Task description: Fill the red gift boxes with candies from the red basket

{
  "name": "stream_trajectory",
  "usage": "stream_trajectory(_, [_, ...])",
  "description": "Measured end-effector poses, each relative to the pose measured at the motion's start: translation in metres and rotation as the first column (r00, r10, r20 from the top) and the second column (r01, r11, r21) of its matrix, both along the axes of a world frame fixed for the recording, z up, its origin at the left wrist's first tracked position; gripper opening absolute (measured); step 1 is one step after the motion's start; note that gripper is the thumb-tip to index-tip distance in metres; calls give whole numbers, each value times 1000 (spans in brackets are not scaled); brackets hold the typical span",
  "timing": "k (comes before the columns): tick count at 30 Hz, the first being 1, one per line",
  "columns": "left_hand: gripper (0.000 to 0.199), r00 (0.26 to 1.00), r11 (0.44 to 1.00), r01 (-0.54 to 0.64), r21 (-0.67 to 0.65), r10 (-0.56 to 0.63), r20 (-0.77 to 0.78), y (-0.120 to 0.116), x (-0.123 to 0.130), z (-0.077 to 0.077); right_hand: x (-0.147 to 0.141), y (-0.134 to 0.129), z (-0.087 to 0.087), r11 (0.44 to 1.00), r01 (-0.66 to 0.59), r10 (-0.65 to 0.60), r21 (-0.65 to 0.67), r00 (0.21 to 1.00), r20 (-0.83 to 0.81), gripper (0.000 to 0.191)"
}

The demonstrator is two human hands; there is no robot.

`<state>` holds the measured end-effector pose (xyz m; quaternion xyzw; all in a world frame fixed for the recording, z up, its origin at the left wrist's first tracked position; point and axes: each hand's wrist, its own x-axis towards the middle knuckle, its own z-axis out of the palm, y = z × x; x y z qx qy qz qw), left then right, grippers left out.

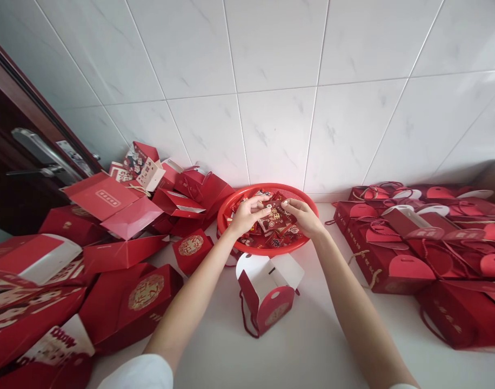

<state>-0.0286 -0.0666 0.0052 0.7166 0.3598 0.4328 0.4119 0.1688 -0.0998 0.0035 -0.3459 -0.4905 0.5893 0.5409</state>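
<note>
- The bench [215, 356] has a smooth white top.
- A red basket [267, 252] sits by the middle of its far edge.
- An open box [276, 309], red outside and white inside, stands between the basket and the near edge.
- A jumbled heap of red boxes [121, 308] covers the left side.
- Handled red cartons [387, 270] stand packed together toward the far right corner.

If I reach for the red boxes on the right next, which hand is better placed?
Right, I'd judge. The right hand is nearer those red boxes; the left hand lies farther across the red basket. Both hold a dark red packet.
</note>
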Motion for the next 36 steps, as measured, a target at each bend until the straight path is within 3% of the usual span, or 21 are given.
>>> stream_trajectory(10, [40,992,981,-98,169,110,-63,5,-1,-8,2,-3,0,991,-132,132,-2,990,40,41])
stream_trajectory(14, [44,995,988,-54,143,65,-69,4,-1,-5,0,0,-2,998,-52,50,19,996,79,43])
stream_trajectory(17, [35,987,991,-102,82,112,-119,8,-7,-1,-1,3,-5,997,66,-68,35,996,64,46])
stream_trajectory(19, [27,935,992,-121,42,128,-330,11,-15,0,-1,4,-6,994,111,-112,19,993,38,47])
stream_trajectory(21, [22,811,994,-111,17,100,-577,15,-25,-1,-1,5,-6,993,122,-122,2,992,18,48])
stream_trajectory(23, [15,695,994,-110,16,88,-713,19,-34,-5,-1,5,-6,992,126,-126,-4,992,14,47])
stream_trajectory(25, [13,648,989,-143,35,120,-753,22,-40,-10,-1,4,-6,992,124,-123,-7,992,13,45])
stream_trajectory(29, [30,577,982,-177,69,160,-801,29,-42,-15,0,4,-7,992,122,-122,6,992,4,43])
stream_trajectory(36, [26,426,994,-111,-8,40,-904,26,-21,-7,-1,5,-7,990,137,-137,12,991,6,41])
